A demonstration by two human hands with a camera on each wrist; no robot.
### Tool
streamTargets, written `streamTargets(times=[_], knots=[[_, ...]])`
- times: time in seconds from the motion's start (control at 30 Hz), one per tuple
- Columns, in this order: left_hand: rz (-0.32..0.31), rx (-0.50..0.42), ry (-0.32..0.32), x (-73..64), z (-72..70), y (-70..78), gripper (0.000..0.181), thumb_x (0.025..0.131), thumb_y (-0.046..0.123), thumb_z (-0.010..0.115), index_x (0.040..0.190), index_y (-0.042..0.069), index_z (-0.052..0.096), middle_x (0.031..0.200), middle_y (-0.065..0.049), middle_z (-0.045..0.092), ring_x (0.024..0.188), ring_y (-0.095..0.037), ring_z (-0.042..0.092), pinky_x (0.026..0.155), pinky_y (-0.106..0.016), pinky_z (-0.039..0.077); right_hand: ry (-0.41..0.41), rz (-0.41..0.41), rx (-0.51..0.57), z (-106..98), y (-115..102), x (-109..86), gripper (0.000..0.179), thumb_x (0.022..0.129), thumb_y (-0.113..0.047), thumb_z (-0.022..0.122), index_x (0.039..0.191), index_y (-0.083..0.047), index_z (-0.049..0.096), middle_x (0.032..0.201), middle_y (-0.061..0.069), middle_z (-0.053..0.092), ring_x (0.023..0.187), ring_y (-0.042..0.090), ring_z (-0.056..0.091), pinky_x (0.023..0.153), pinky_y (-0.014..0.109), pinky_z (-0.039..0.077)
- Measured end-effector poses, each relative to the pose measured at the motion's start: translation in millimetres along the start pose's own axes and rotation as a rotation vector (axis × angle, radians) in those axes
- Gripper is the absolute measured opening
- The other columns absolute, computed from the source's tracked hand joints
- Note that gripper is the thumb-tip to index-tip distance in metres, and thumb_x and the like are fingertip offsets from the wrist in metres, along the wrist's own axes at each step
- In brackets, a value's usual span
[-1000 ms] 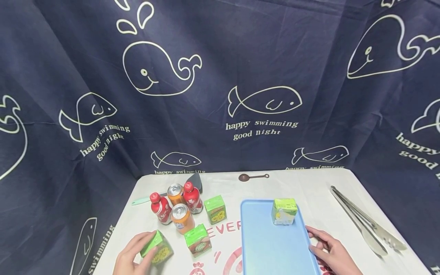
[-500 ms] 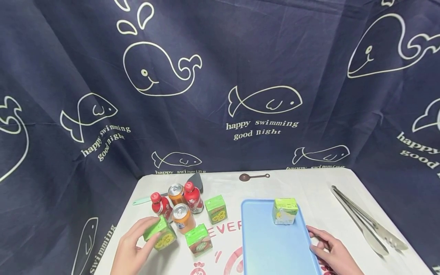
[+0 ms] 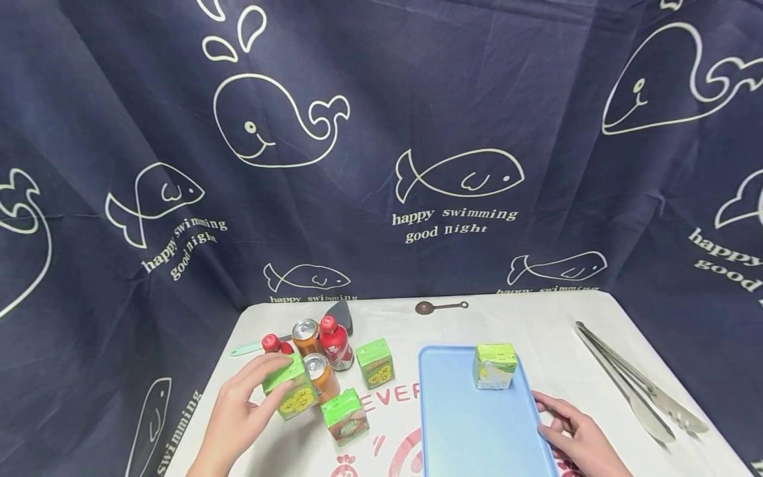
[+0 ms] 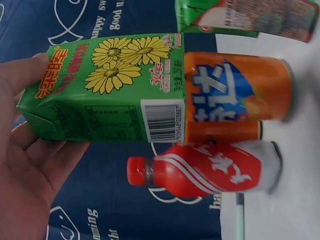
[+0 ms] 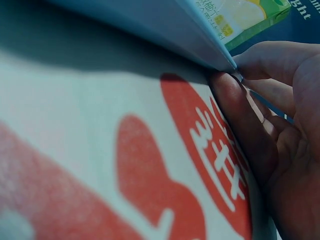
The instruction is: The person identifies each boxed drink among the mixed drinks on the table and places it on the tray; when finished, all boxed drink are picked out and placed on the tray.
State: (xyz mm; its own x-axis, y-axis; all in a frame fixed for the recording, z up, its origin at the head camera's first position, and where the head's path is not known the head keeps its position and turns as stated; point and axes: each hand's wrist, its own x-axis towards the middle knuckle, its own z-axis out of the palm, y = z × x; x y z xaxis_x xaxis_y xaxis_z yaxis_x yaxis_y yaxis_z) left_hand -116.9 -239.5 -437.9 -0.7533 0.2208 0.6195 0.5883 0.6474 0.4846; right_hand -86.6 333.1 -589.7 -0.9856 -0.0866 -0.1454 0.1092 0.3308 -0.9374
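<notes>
My left hand grips a green drink carton with yellow flowers on it, thumb on one side and fingers on the other. The carton is off the table, partly covering an orange soda can and a red-capped bottle in the head view. The left wrist view shows the carton's flowers and barcode close up. At the right edge of a light blue tray, my right hand pinches the rim between thumb and fingers. A yellow-green drink carton stands at the tray's far right corner.
Another orange can and red bottle stand behind. Two more green cartons are near: one carton farther back, one brown-fronted carton closer. A spatula, brown measuring spoon and metal tongs lie around.
My left hand has lifted the flowered carton and carried it forward and to the right, toward the cans. The right hand and the tray have stayed in place.
</notes>
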Motion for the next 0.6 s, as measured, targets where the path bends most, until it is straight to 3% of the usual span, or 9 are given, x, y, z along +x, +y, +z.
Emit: streamTargets(times=[0.1,0.6], knots=[[0.03,-0.033,0.002,8.0,3.7,5.1,0.046,0.08,0.005,0.09,0.121,0.019,0.075,0.121,0.004,0.071,0.113,-0.015,0.066,0.107,-0.016,0.043,-0.007,0.043,-0.002,-1.2,-3.0,0.1,0.065,0.101,-0.02,0.071,0.154,0.004,0.043,0.118,0.012,0.061,0.061,0.022,0.058,0.048,0.035,0.054],[0.094,-0.132,-0.062,40.5,42.8,32.3,0.04,0.086,0.01,0.086,0.124,0.017,0.074,0.125,0.004,0.07,0.115,-0.019,0.066,0.105,-0.017,0.046,-0.028,0.058,0.026,-1.5,-3.0,-0.5,0.065,0.101,-0.019,0.07,0.155,0.004,0.042,0.117,0.014,0.061,0.058,0.02,0.056,0.046,0.036,0.053]])
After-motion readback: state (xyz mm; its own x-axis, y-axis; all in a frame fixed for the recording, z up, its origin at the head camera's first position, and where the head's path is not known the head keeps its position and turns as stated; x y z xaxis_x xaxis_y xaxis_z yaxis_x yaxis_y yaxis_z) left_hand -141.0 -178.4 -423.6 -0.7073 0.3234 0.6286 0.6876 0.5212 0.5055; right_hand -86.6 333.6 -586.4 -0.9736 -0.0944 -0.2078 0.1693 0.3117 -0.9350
